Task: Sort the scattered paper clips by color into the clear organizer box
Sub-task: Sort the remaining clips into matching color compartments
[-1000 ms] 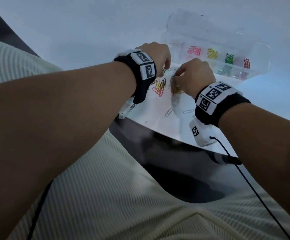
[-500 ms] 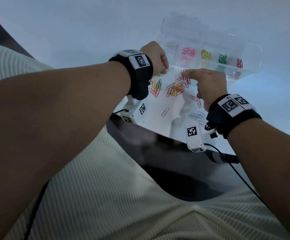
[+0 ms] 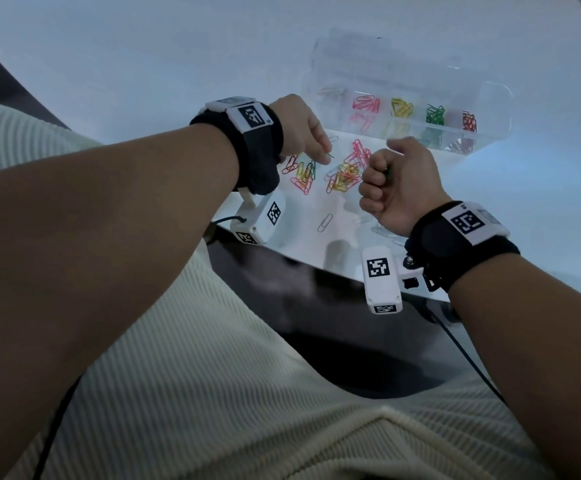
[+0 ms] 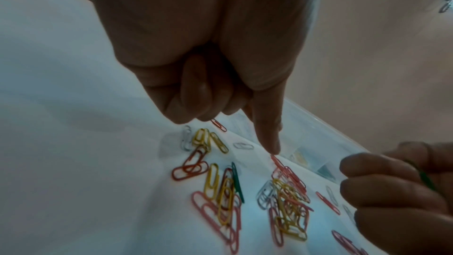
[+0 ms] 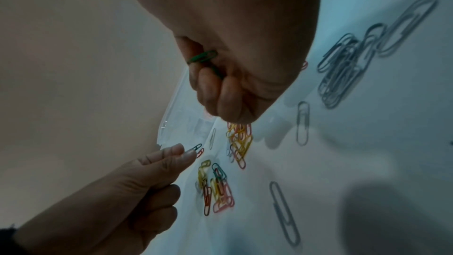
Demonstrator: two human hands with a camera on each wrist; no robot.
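The clear organizer box stands open at the back, with pink, yellow, green and red clips in separate compartments. In front of it lie two mixed piles of paper clips. My left hand hovers between the piles and pinches a green clip at its fingertips. My right hand, to the right of the larger pile, is curled into a fist round a green clip.
A single silver clip lies near the table's front edge. A bunch of silver clips sits under my right wrist. The dark table edge runs just below both wrists. The box lid stands up behind the compartments.
My right hand has pulled back from the larger pile and closed into a fist round a green clip. The left hand has stayed by the piles and now pinches a green clip.
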